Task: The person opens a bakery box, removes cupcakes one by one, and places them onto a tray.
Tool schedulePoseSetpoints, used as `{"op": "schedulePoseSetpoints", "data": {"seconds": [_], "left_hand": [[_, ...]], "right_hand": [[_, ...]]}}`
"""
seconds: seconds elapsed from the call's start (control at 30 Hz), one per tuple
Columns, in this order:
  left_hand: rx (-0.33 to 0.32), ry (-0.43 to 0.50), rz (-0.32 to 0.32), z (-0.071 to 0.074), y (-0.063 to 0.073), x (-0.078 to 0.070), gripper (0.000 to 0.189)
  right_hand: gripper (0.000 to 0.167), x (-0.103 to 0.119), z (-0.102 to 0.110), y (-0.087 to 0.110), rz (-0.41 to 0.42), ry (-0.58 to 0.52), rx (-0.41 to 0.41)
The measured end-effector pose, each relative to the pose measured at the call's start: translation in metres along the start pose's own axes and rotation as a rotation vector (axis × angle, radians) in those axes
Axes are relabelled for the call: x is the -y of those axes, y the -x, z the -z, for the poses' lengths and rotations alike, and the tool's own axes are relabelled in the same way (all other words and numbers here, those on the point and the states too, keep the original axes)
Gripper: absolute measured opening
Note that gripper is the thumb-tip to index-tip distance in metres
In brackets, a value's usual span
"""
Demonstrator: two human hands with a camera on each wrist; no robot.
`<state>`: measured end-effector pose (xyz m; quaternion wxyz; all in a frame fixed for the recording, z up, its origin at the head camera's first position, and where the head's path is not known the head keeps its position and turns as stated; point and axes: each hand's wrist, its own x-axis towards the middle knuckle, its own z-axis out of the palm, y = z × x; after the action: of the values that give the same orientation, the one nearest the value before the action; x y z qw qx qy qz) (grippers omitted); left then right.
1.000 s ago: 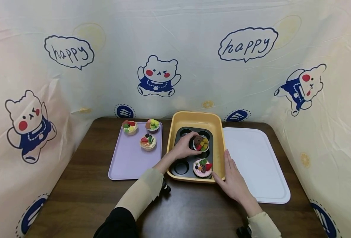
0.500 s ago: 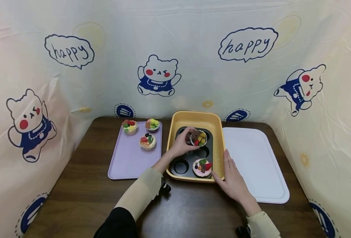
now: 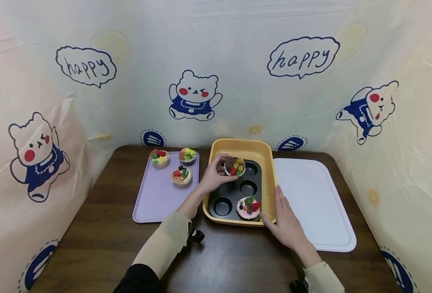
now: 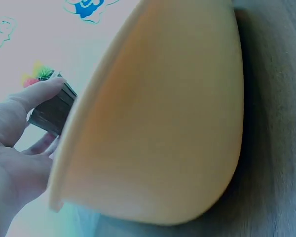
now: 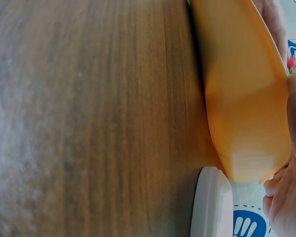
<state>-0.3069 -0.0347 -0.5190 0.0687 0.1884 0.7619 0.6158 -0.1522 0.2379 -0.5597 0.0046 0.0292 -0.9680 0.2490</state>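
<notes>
My left hand (image 3: 213, 176) grips a cupcake (image 3: 235, 167) topped with fruit cubes and a brown chocolate piece, above the far-left part of a dark muffin pan (image 3: 235, 198). In the left wrist view, thumb and fingers hold the cupcake's dark cup (image 4: 52, 113), partly hidden by the yellow tray's wall (image 4: 153, 113). The pan lies inside that deep yellow tray (image 3: 241, 147). A pink-frosted cupcake (image 3: 248, 208) with strawberry sits in the pan's near-right cup. My right hand (image 3: 288, 224), fingers straight, rests along the tray's right rim near its front corner.
On the left lies a purple tray (image 3: 161, 199) bearing three fruit-topped cupcakes (image 3: 181, 176). A white tray (image 3: 315, 203) lies to the right of the yellow tray. All stand on a dark wooden table (image 3: 230, 260) against a printed cloth backdrop (image 3: 238, 32).
My left hand has lifted the chocolate-and-fruit cupcake from the pan's middle-right cup and carried it left and away from me. My right hand stays at the yellow tray's rim.
</notes>
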Motion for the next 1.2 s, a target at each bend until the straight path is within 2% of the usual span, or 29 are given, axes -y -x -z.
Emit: {"op": "schedulePoseSetpoints", "data": {"seconds": [0.2, 0.37, 0.47, 0.7, 1.0, 1.2], "left_hand": [[-0.017, 0.045, 0.024, 0.019, 0.021, -0.003, 0.076], [-0.054, 0.092, 0.090, 0.035, 0.044, -0.004, 0.079], [-0.092, 0.078, 0.123, 0.044, 0.056, -0.003, 0.078], [-0.157, 0.086, 0.137, 0.066, 0.076, -0.001, 0.079], [-0.286, 0.041, 0.217, 0.106, 0.101, 0.004, 0.082], [-0.356, 0.014, 0.243, 0.129, 0.115, 0.006, 0.085]], "right_hand": [[0.113, 0.001, 0.001, 0.000, 0.003, 0.000, 0.001], [0.113, 0.000, 0.001, 0.002, 0.008, 0.002, -0.002], [0.112, 0.000, 0.001, 0.003, 0.007, 0.006, -0.004], [0.112, 0.001, 0.002, 0.003, 0.003, 0.006, -0.004], [0.112, 0.002, 0.001, 0.003, 0.007, 0.007, -0.007], [0.111, 0.002, 0.001, 0.003, 0.015, 0.004, -0.008]]}}
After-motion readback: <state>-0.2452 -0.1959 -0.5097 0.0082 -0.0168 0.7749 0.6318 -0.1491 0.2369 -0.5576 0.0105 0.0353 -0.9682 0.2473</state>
